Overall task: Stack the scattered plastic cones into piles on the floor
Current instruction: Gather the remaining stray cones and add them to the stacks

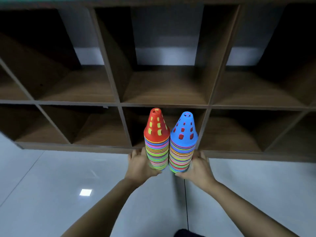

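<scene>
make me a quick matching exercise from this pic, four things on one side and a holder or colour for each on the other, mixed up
1 red-topped stack
2 blue-topped stack
3 shelf unit
4 floor

a gripped by the right hand
b glossy pale grey
c gripped by the left hand
d dark brown wood

Pairs: 1-c, 2-a, 3-d, 4-b

cone stacks: two are counted, one red-topped stack (156, 151) and one blue-topped stack (182, 156) | cones per stack: too many and too blurred to be counted | hands: two are seen, left hand (140, 165), right hand (199, 167) | shelf unit (77, 102): one is seen, two rows of compartments are shown | bright reflected patch (85, 192): one
</scene>
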